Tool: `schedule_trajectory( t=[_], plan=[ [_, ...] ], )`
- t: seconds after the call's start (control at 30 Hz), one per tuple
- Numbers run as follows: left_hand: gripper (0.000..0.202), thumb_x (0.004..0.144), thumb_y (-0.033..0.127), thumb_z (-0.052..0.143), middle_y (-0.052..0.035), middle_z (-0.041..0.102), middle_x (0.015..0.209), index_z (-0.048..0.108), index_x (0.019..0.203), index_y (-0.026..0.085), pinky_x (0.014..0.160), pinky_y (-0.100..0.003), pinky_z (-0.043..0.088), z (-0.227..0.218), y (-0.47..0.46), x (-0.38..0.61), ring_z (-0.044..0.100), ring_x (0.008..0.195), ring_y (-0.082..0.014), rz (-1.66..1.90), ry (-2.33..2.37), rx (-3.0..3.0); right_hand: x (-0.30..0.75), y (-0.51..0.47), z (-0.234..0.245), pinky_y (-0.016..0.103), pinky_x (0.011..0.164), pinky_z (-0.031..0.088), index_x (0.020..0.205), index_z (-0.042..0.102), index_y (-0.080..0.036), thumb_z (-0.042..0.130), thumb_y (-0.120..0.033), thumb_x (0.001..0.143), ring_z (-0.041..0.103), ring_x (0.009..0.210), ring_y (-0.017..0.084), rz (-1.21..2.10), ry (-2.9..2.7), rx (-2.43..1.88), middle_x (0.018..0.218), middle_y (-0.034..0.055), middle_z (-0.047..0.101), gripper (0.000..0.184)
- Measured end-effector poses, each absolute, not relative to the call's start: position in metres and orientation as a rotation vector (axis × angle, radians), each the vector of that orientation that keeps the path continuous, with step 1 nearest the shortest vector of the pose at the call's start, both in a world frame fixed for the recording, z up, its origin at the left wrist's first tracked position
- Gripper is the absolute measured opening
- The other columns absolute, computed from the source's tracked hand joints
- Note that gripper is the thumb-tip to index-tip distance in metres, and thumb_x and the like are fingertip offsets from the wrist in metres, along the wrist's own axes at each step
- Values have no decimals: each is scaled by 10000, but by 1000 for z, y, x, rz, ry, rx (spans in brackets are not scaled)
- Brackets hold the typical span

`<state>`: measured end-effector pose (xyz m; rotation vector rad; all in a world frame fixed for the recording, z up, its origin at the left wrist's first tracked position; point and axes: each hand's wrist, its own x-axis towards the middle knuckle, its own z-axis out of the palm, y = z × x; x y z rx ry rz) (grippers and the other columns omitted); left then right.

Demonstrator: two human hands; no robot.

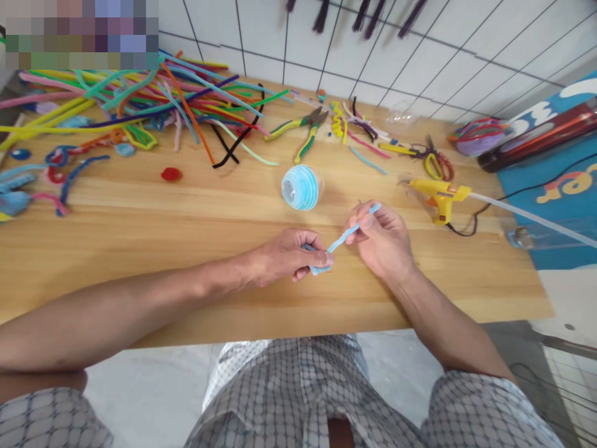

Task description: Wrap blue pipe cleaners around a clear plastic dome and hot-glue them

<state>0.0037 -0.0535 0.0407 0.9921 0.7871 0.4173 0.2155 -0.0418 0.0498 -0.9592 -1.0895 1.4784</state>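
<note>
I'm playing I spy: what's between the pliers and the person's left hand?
In the head view, a blue cup-shaped thing sits between the pliers and the left hand.

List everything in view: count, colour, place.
Fuzzy strip: one, light blue, between both hands
Banded cup: one, blue-white, centre
Fuzzy sticks: many, mixed, far left
Shaped pieces: several, mostly blue, left
Disc: one, red, left
Pliers: one, yellow-green, beyond cup
Scraps: several, mixed, right of pliers
Scissors: one, yellow-red handles, right
Bundle: one, lilac-red, far right
Glue gun: one, yellow, right
Glue stick: one, whitish, in gun
Cylinder: one, dark red, right edge
Clear items: two, colourless, right
Tassels: five, purple, wall
Table: one, wood-coloured, centre
Wall: one, white tiles, top
Panel: one, blue, right
Shirt: one, checked grey, bottom
Left hand: one, bare, centre
Right hand: one, bare, centre-right
</note>
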Motion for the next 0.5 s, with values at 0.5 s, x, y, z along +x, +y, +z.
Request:
schedule_trajectory(
  t=[0.5],
  plan=[
    [447,888,491,848,-51,740,1140,656,1181,213,746,-265,537,24,-57,1,650,844,-125,786,698,1107,206,-48,32,253,544,505,780,837,-220,979,-616,691,615,566,111,1470,-1127,-1154,688,9,744,430]
  ],
)
